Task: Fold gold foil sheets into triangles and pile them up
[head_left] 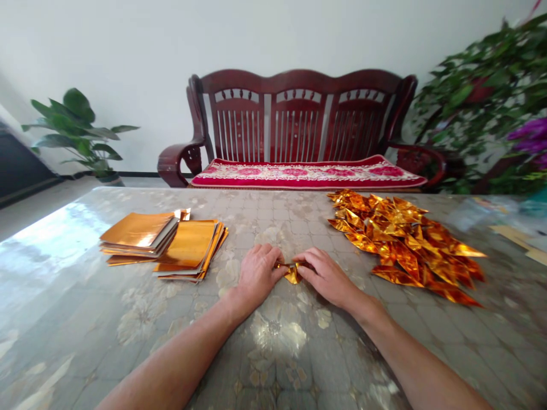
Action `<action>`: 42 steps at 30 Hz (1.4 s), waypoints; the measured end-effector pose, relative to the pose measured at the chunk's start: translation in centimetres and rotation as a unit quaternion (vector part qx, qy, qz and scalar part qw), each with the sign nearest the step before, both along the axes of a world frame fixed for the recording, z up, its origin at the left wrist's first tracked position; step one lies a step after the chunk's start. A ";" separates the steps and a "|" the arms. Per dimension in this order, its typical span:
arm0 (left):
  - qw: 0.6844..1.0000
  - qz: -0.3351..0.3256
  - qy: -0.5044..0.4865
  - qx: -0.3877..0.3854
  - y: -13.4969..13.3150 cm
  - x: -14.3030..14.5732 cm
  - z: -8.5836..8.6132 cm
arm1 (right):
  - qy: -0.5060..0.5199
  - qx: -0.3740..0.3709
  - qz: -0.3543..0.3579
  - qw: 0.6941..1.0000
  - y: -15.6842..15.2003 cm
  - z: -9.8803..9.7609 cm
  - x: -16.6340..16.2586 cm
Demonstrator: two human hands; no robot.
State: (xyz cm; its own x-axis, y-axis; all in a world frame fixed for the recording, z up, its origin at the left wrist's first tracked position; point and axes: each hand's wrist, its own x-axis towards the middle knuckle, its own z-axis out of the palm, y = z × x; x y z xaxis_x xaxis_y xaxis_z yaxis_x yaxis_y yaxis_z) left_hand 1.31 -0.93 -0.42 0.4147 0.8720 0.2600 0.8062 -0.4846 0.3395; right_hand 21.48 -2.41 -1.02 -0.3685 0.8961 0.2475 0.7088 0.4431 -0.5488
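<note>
A small piece of folded gold foil paper sits low over the table at the middle of the view. My left hand pinches its left end between thumb and fingers. At its right end, my right hand grips it the same way. Parts of the piece are hidden behind the fingers. Off to the left lie two stacks of flat gold foil sheets, one stack farther left and another stack closer to my left hand. To the right is a heap of folded gold foil pieces with pointed ends.
The table has a patterned, shiny cover. Clear plastic and tan paper pieces lie at its right side. Behind it stands a dark red wooden bench. Leafy plants stand left and right.
</note>
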 end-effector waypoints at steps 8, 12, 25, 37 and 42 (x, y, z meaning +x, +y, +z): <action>1.000 0.003 -0.005 0.003 -0.2 0.2 -0.3 | 0.016 0.016 -0.068 0.997 0.4 -1.0 -0.4; 1.000 0.001 -0.015 0.002 -0.3 0.2 -0.3 | 0.015 0.025 -0.079 0.996 0.2 -0.8 -0.5; 0.979 -0.068 0.145 0.127 -1.7 -0.5 -1.4 | -0.073 0.088 -0.064 0.991 -1.3 -0.1 -0.4; 0.979 -0.056 0.144 0.135 -3.0 0.0 -0.7 | -0.073 0.001 -0.087 0.993 -0.9 0.4 -0.7; 0.996 0.009 0.086 0.018 -1.7 0.2 0.2 | -0.098 0.015 -0.077 0.992 -1.0 0.7 -0.7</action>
